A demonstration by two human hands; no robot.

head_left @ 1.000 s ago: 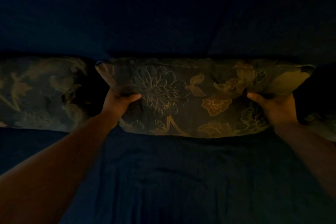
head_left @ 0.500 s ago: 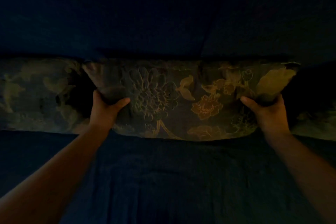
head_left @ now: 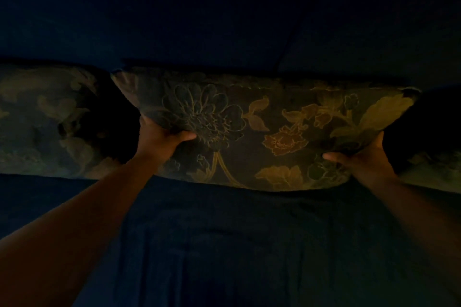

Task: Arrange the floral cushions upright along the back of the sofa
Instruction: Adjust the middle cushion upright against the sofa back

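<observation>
The scene is very dark. A floral cushion (head_left: 262, 129) with outlined flowers stands upright in the middle, leaning against the dark blue sofa back (head_left: 199, 20). My left hand (head_left: 159, 139) grips its left side, thumb across the front. My right hand (head_left: 361, 159) holds its lower right side, thumb on the front. A second floral cushion (head_left: 45, 122) stands upright to the left, apart from the middle one by a dark gap. Part of a third floral cushion (head_left: 434, 169) shows at the right edge.
The dark blue sofa seat (head_left: 237, 244) stretches from the cushions toward me between my forearms. A seam (head_left: 287, 40) divides the sofa back above the middle cushion. Everything else is lost in darkness.
The middle cushion has tilted, its left end a little higher than its right. My right hand has dropped lower on the cushion's right side. Both hands keep their grip.
</observation>
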